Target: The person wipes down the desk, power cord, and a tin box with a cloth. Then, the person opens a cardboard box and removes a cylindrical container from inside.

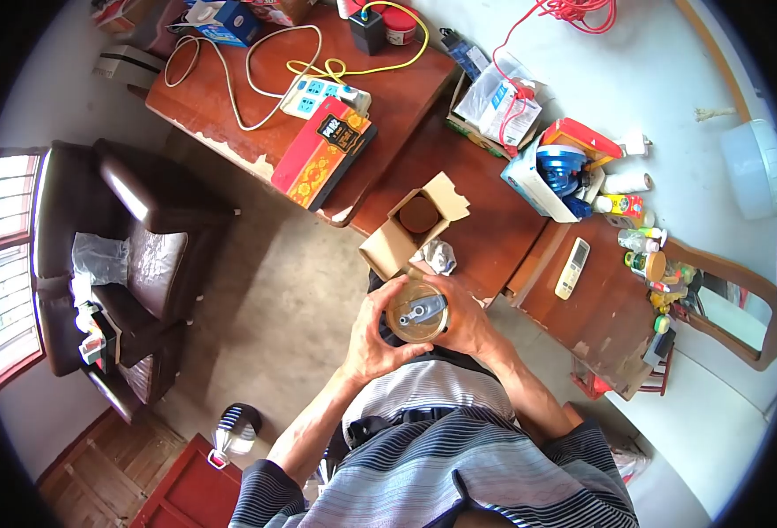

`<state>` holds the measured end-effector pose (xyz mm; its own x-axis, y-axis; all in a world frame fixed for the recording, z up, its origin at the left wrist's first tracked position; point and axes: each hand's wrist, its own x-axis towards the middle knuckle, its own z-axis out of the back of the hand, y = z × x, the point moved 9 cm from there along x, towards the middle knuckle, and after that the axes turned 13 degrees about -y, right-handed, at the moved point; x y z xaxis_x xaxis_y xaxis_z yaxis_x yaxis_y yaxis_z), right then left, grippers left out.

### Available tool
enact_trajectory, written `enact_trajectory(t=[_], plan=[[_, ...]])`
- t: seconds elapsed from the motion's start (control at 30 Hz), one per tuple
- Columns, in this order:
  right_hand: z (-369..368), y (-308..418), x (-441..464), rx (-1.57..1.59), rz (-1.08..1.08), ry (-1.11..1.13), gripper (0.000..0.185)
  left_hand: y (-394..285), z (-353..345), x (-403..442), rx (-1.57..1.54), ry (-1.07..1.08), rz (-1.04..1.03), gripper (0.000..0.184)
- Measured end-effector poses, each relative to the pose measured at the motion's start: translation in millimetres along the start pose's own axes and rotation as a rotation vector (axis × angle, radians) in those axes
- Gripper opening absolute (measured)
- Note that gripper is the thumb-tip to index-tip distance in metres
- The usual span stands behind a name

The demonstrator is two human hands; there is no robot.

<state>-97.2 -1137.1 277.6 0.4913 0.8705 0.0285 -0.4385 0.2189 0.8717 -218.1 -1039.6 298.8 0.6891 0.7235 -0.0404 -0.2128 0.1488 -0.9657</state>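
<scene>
Close in front of my body, I hold a round tumbler (413, 327) with a clear lid and a grey flip-type piece on top. My left hand (372, 334) wraps its left side, and my right hand (466, 319) grips the right side. Just beyond the hands, an open cardboard box (388, 249) lies on the low brown table, its flaps spread. A dark brown round shape (418, 214) shows inside it. Beside that box is a crumpled whitish wrapper (439, 257).
A red patterned box (325, 151) and a power strip (311, 97) with cords lie on the left table (221, 92). At right are a remote control (571, 268), a carton with a blue object (542, 176), and several bottles. A dark armchair (142, 255) stands left; a plastic jug (234, 431) is on the floor.
</scene>
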Motion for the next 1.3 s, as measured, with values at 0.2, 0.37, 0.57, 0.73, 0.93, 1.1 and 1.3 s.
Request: enact_trajectory(t=[0.2, 0.37, 0.57, 0.73, 0.93, 1.1, 1.3], plan=[[11.7, -0.7, 1.5, 0.03, -0.057, -0.003, 0.095, 4.8, -10.1, 4.0, -0.059, 0.006, 0.052, 0.11], [20.1, 2.4, 8.5, 0.203, -0.146, 0.022, 0.099, 4.2, -15.8, 9.4, -0.242, 0.024, 0.151, 0.117], [17.3, 1.9, 14.6, 0.266, -0.204, 0.007, 0.098, 2.3, -13.7, 16.0, -0.278, 0.073, 0.087, 0.114], [13.9, 4.4, 23.7, 0.299, -0.185, 0.014, 0.096, -1.4, -3.6, 18.4, -0.441, 0.011, 0.131, 0.103], [7.8, 9.9, 28.4, 0.34, -0.197, 0.053, 0.098, 1.4, 8.1, 20.2, -0.359, -0.033, 0.028, 0.07], [-0.5, 6.5, 26.0, 0.343, -0.258, 0.117, 0.1, 1.3, 14.9, 18.2, -0.378, -0.075, 0.036, 0.062], [-0.7, 26.4, 30.7, 0.265, -0.179, 0.129, 0.098, -6.7, 25.3, 19.2, -0.295, -0.021, 0.048, 0.075]])
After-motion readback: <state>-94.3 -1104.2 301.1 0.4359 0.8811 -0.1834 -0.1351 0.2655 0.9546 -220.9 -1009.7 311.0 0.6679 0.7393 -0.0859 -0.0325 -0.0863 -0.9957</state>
